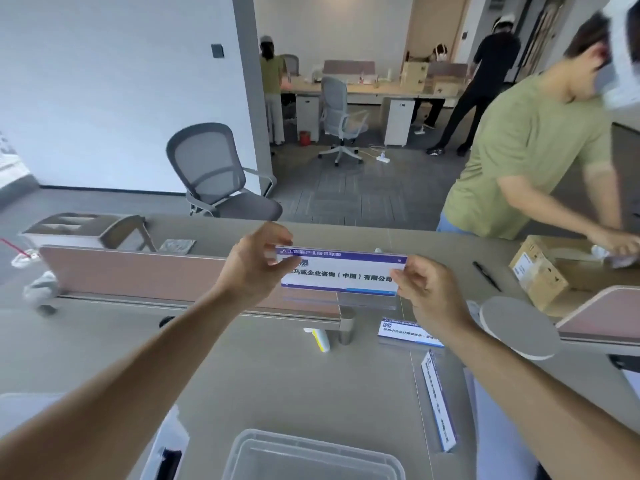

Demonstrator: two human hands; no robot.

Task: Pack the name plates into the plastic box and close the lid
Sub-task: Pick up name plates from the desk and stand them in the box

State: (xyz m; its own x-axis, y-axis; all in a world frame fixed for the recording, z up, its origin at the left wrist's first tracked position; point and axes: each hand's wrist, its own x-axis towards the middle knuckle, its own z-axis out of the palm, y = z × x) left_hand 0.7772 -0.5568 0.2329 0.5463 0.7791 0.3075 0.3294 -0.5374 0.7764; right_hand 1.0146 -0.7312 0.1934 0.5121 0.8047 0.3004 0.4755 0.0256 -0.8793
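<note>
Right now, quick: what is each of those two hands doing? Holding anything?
Left hand: closed, pinching the left end of the raised name plate.
Right hand: closed, pinching the right end of the same name plate.

— Where are the arms?
— Both stretched forward, bare forearms converging, hands raised side by side.
— And the hands?
— The left hand (254, 266) pinches the name plate (341, 273) at one end with curled fingers; the right hand (431, 294) pinches the other end likewise.
</note>
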